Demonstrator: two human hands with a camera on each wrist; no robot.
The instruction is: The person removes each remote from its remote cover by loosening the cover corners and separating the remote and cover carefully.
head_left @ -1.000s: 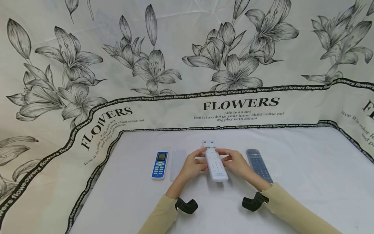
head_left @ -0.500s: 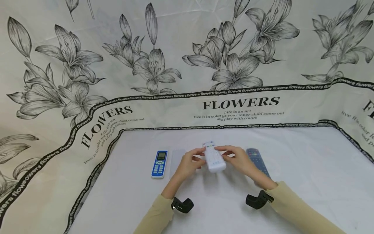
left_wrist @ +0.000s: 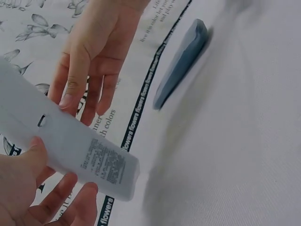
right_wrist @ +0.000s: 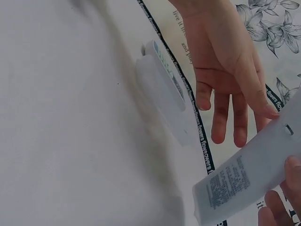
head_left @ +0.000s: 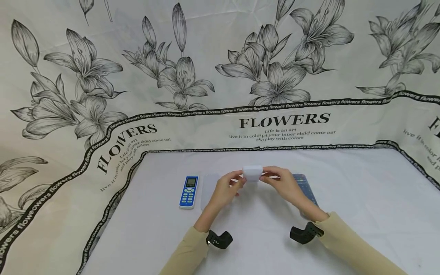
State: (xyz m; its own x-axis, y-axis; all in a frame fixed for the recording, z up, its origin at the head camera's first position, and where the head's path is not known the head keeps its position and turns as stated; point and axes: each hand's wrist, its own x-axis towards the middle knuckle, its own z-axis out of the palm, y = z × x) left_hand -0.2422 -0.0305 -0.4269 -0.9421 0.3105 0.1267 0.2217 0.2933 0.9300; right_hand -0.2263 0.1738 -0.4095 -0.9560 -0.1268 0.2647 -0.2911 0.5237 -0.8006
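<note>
Holding the white remote (head_left: 252,173) above the worktop (head_left: 261,244), left hand (head_left: 225,188) and right hand (head_left: 287,185) pinch its sides in head view; left-wrist view shows its printed back (left_wrist: 101,159); right-wrist view likewise: lifting seems done, setting it down not yet

Blue remote (head_left: 188,192) over on the left in the head view, little grey screen up top, lying on the white table (head_left: 374,206); some see-through sleeve (head_left: 207,193) sits just beside it, kinda hard to make out; well apart on the right there's a darker remote (head_left: 307,190), partly hidden; behind the table hangs a cloth (head_left: 227,23), sketchy black flowers (head_left: 185,78), big "FLOWERS" lettering (head_left: 284,120), black trim (head_left: 192,113).
</note>
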